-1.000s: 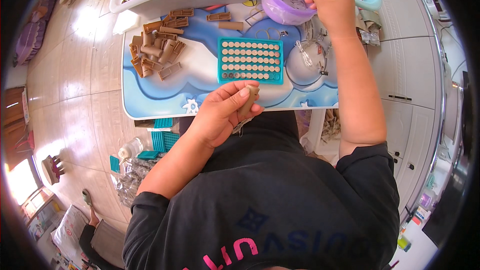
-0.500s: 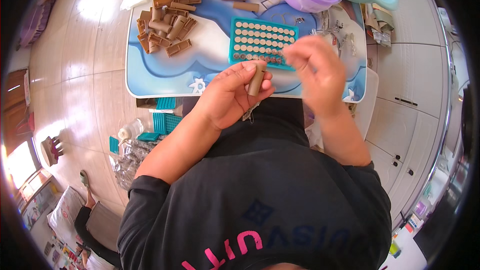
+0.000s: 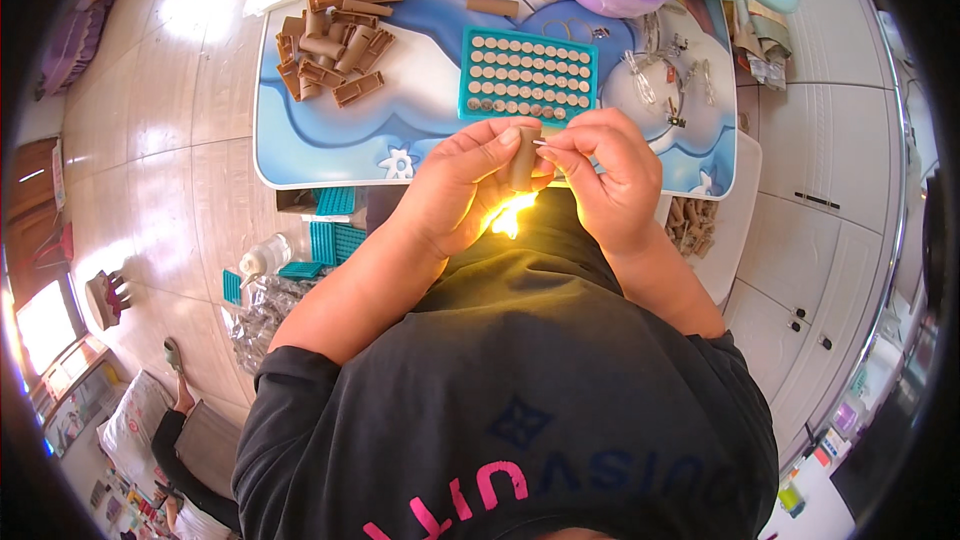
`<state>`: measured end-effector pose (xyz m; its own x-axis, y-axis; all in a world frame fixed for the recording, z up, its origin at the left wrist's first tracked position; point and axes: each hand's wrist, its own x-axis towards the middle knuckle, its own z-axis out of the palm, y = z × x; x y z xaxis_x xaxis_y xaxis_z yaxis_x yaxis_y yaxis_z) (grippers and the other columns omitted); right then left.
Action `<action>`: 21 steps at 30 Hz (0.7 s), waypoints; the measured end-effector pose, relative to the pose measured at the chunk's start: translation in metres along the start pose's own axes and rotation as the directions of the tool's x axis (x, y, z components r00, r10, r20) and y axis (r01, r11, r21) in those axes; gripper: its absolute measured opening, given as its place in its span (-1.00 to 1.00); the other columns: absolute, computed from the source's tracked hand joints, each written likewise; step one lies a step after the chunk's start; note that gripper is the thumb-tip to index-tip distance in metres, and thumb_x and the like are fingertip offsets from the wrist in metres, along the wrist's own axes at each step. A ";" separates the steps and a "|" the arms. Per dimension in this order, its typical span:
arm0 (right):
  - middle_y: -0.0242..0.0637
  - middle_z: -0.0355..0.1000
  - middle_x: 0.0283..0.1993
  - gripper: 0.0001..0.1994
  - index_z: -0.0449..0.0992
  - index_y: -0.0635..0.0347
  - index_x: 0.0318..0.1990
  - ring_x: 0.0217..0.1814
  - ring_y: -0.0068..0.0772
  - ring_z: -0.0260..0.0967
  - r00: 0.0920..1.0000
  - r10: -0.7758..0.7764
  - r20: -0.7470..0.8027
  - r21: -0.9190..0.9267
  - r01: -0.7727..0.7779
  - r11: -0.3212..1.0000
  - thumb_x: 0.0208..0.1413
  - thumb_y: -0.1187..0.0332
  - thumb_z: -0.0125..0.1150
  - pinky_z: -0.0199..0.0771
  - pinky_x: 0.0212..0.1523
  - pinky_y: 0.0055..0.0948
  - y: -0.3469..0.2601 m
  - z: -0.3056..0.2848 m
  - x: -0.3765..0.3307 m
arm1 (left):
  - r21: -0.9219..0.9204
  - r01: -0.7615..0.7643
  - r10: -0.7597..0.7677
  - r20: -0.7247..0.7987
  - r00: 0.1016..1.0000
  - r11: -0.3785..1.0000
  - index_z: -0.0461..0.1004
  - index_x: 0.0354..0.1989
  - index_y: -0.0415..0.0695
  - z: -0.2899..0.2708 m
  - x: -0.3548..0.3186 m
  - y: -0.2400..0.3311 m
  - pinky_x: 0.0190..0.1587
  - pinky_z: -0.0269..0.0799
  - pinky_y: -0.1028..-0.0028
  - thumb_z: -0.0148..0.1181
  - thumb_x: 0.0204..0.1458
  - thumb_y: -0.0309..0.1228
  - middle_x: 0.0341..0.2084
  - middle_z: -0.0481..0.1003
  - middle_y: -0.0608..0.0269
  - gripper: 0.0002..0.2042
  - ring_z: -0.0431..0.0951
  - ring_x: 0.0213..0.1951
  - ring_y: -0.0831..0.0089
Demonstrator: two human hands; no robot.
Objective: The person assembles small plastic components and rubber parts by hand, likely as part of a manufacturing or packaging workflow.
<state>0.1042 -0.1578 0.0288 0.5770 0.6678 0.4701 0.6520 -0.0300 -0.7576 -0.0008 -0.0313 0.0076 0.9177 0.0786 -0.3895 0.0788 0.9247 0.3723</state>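
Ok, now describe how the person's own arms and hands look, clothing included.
The left hand and right hand are bare, with no gloves, watch or bracelet showing. The short sleeves of a dark, near-black shirt end around the elbows, leaving the forearms uncovered. Pink print marks the chest.

Brown tube (image 3: 523,165) nearly upright in left hand (image 3: 462,178), pale sliver (image 3: 541,143) in right hand (image 3: 614,176), bright yellow light (image 3: 510,214) below.

Bold pink lettering (image 3: 460,502), dark-blue lettering (image 3: 622,475) and a dark-blue diamond-shaped emblem (image 3: 521,422) stood on the person's black short-sleeved fabric shirt (image 3: 560,350).
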 end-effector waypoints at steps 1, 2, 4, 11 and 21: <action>-0.27 0.38 -0.46 -0.88 0.47 0.25 -0.47 -0.46 -0.34 0.36 1.000 0.000 0.000 0.001 0.000 1.000 -0.19 0.59 0.30 0.35 -0.49 -0.48 0.000 0.000 0.000 | -0.021 0.015 -0.016 -0.016 1.000 1.000 0.35 -0.06 -0.28 0.001 -0.001 0.001 -0.02 0.42 0.34 0.02 0.14 -0.36 -0.26 0.48 0.12 -0.72 0.53 -0.21 0.35; -0.27 0.38 -0.46 -0.88 0.47 0.25 -0.47 -0.46 -0.34 0.36 1.000 0.011 0.016 0.013 -0.011 1.000 -0.19 0.59 0.29 0.35 -0.48 -0.48 0.001 0.000 0.001 | -0.019 0.011 -0.012 -0.020 1.000 1.000 0.35 -0.05 -0.28 -0.001 -0.001 0.000 -0.01 0.41 0.34 0.04 0.13 -0.35 -0.25 0.48 0.12 -0.71 0.53 -0.21 0.34; -0.27 0.38 -0.47 -0.88 0.47 0.25 -0.47 -0.46 -0.33 0.36 0.999 0.020 0.032 0.026 -0.021 0.999 -0.19 0.59 0.29 0.34 -0.48 -0.48 0.002 -0.001 0.000 | -0.004 0.003 -0.003 -0.019 1.000 1.000 0.35 -0.05 -0.28 -0.001 0.000 0.000 -0.01 0.42 0.35 0.04 0.13 -0.36 -0.25 0.48 0.12 -0.71 0.53 -0.20 0.34; -0.24 0.38 -0.48 -0.89 0.46 0.26 -0.48 -0.47 -0.32 0.35 0.996 0.074 0.056 0.028 -0.076 0.997 -0.18 0.58 0.29 0.33 -0.48 -0.47 0.002 -0.004 0.000 | -0.014 -0.002 0.002 -0.004 1.000 1.000 0.37 -0.05 -0.28 0.003 0.000 0.002 -0.01 0.40 0.35 0.07 0.11 -0.39 -0.25 0.49 0.13 -0.72 0.51 -0.18 0.34; -0.23 0.40 -0.47 -0.87 0.47 0.27 -0.43 -0.47 -0.31 0.39 0.970 0.221 0.098 0.037 -0.225 0.974 -0.17 0.55 0.32 0.38 -0.48 -0.46 -0.007 -0.003 -0.002 | 0.115 -0.005 0.014 -0.077 0.997 0.993 0.37 -0.04 -0.29 0.003 0.002 0.000 -0.14 0.41 0.49 0.06 0.12 -0.36 -0.29 0.49 0.22 -0.70 0.48 -0.28 0.50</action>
<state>0.1000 -0.1607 0.0343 0.6559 0.7141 0.2447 0.4869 -0.1525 -0.8600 0.0017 -0.0318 0.0092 0.8861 0.1200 -0.4477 0.1184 0.8753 0.4689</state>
